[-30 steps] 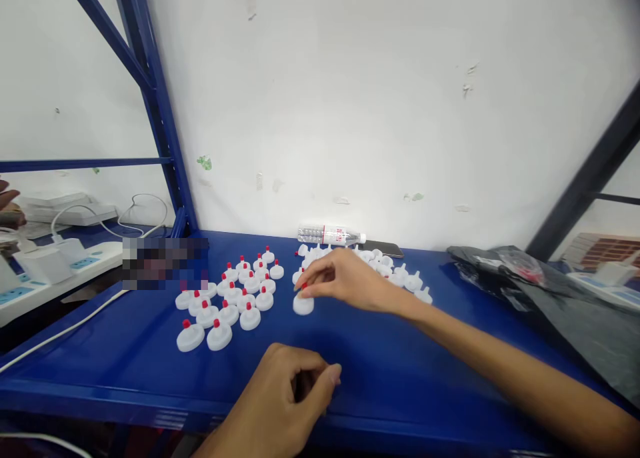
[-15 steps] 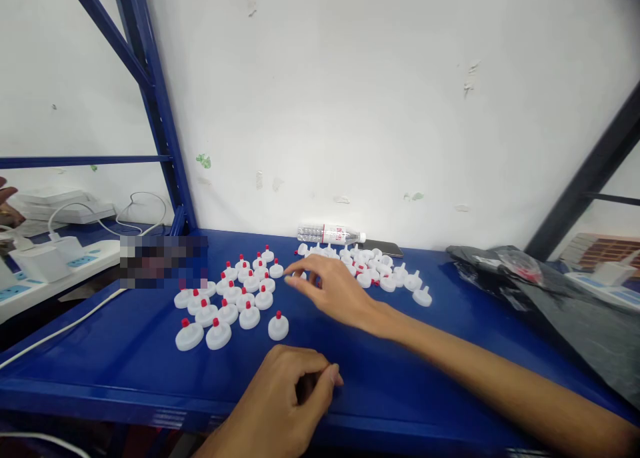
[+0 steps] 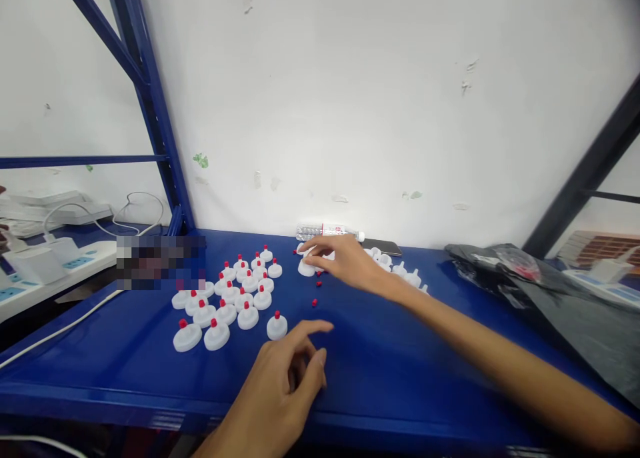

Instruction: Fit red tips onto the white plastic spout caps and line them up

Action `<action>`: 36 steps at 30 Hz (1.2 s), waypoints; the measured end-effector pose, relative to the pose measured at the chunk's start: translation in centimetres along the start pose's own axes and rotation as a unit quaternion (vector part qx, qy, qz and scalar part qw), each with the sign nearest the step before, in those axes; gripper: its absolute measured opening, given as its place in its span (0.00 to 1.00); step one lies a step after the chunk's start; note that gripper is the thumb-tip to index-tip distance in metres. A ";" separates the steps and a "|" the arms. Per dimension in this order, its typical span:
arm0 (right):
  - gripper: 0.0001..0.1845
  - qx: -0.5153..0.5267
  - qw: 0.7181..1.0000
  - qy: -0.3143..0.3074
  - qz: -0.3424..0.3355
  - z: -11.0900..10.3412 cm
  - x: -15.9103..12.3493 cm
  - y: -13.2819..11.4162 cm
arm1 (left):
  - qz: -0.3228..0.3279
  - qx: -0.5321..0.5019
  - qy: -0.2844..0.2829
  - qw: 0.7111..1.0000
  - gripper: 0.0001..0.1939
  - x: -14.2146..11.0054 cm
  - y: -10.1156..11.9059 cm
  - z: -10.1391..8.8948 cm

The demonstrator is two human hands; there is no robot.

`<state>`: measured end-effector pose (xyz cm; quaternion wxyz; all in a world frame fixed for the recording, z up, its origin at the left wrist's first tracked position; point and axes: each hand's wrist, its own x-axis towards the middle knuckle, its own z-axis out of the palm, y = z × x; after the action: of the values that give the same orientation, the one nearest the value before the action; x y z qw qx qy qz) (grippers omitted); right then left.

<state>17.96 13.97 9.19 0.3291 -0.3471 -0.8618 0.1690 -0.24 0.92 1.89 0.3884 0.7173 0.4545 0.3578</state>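
Blue tabletop (image 3: 400,371): red-tipped white pieces (image 3: 217,338) grouped left, untipped pieces (image 3: 414,279) far right; apparently part-way.
Loose red caps (image 3: 315,303) lie mid-table, beyond the left hand (image 3: 275,391), half-curled, thumb and forefinger apart, nothing visible between. Right hand (image 3: 345,265), fingers bent, at a far white piece (image 3: 307,269); grip can't be told.

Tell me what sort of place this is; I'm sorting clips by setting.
Probably a workshop or storeroom bench: blue metal rack frame, power strip, and rows of red-tipped white caps.
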 end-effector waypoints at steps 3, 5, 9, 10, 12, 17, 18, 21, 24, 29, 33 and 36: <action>0.11 0.099 0.985 -0.142 -0.016 -3.0 -0.7 -3.2 | -0.020 -0.074 0.021 0.997 0.32 0.1 -0.4 0.2; 0.11 0.128 0.967 -0.218 -0.027 -3.9 -1.3 -4.8 | -0.025 -0.104 0.037 0.994 0.37 0.1 -0.4 0.3; 0.11 0.138 0.946 -0.288 -0.050 -3.6 -1.9 -6.2 | -0.033 -0.084 0.037 0.995 0.31 0.2 0.1 0.3; 0.11 0.141 0.945 -0.292 -0.051 -3.5 -1.9 -6.1 | -0.038 -0.078 0.038 0.996 0.28 0.2 0.2 0.2; 0.14 0.136 0.951 -0.275 -0.038 -3.7 -1.6 -5.6 | -0.051 -0.078 0.043 0.995 0.25 0.3 0.3 0.1; 0.11 -0.140 0.970 -0.179 0.086 -4.4 -0.8 -1.5 | -0.042 -0.088 0.029 0.995 0.24 0.2 -0.3 0.0; 0.07 -0.212 0.957 -0.173 0.101 -4.3 -0.6 -0.4 | -0.041 -0.087 0.027 0.995 0.24 0.2 -0.5 0.0; 0.09 -0.243 0.945 -0.180 0.121 -3.2 -0.4 2.7 | -0.042 -0.083 0.020 0.995 0.25 0.1 -0.8 0.0; 0.08 -0.222 0.946 -0.205 0.119 -2.0 -0.3 4.6 | -0.045 -0.079 0.016 0.996 0.26 0.1 -0.8 0.0; 0.08 -0.208 0.954 -0.188 0.103 -1.0 -0.6 5.1 | -0.050 -0.083 0.011 0.995 0.27 0.1 -0.8 0.0; 0.06 -0.165 0.965 -0.185 0.087 -1.6 -0.6 3.9 | -0.050 -0.082 0.012 0.995 0.27 0.1 -0.9 0.0; 0.08 -0.066 0.979 -0.179 0.072 -2.9 -0.4 2.0 | -0.050 -0.084 0.009 0.995 0.27 0.2 -0.8 -0.1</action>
<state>21.15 15.27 10.09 0.1327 -0.3932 -0.8888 0.1944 -0.55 1.33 1.23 0.4607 0.6551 0.4613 0.3817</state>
